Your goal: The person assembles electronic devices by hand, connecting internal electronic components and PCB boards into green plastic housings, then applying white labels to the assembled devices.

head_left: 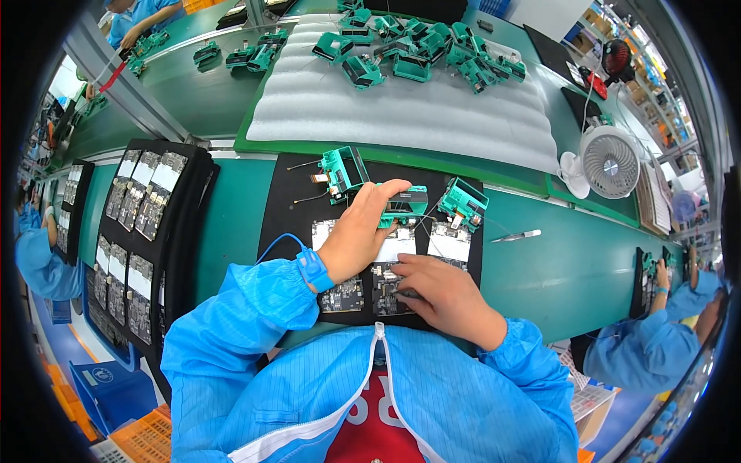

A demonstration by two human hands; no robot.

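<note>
My left hand [356,235], wearing a blue wrist strap [313,268], is closed around a green plastic housing [409,202] with a dark part in it. The housing is held over the upper end of a black circuit board [386,299] that has a white section. Down on that board rests my right hand [448,295], its thumb and index fingertip apart; the contact under them is partly hidden. Beside this board lie another circuit board [342,297] and a white-topped board [449,245]. Two more green housings [345,171] [463,204] with thin wires stand behind, on the black mat [282,202].
White tweezers [519,235] lie right on the green bench [552,282]. A black rack [202,193] of circuit boards stands left. Behind, many green housings [409,68] sit on white foam [309,116]. A white fan [608,162] stands back right. Co-workers flank both sides.
</note>
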